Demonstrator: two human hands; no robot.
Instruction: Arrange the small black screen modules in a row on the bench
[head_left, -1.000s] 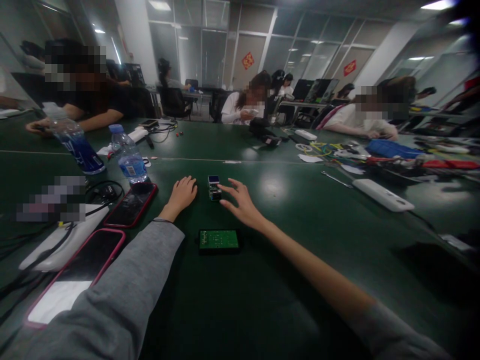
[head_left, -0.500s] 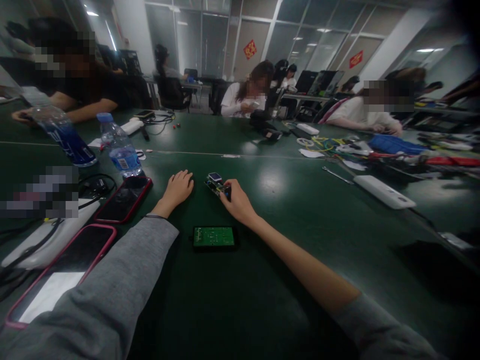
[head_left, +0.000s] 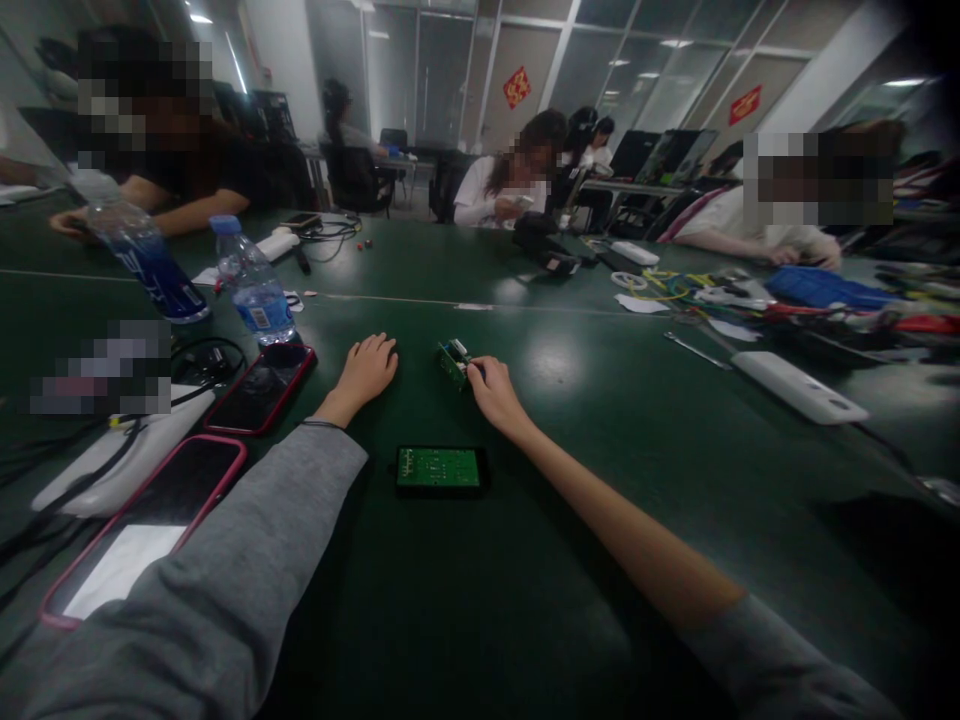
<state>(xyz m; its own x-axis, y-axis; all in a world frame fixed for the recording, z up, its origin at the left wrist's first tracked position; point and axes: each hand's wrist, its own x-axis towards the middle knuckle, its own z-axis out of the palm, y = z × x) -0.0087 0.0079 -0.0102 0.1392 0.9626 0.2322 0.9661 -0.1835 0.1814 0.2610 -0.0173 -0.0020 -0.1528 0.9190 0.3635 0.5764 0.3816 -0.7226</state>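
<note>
My right hand (head_left: 491, 390) is closed in a pinch on a small green circuit board (head_left: 453, 360) and holds it tilted on edge just above the green table (head_left: 570, 480). My left hand (head_left: 367, 370) lies flat on the table a little to the left of the board, fingers stretched out, holding nothing. Nearer to me, between my forearms, a second green circuit board in a black tray (head_left: 441, 469) lies flat.
Two red-cased phones (head_left: 262, 388) (head_left: 142, 530) lie at the left beside two water bottles (head_left: 255, 292) (head_left: 146, 262) and black cables. A white power strip (head_left: 799, 385), a metal tool (head_left: 694, 350) and coloured wires sit at the right. Other people sit along the far side.
My right hand reached the small board, closed on it and tipped it up from standing to tilted on edge. My left hand stayed flat. The view shifted slightly.
</note>
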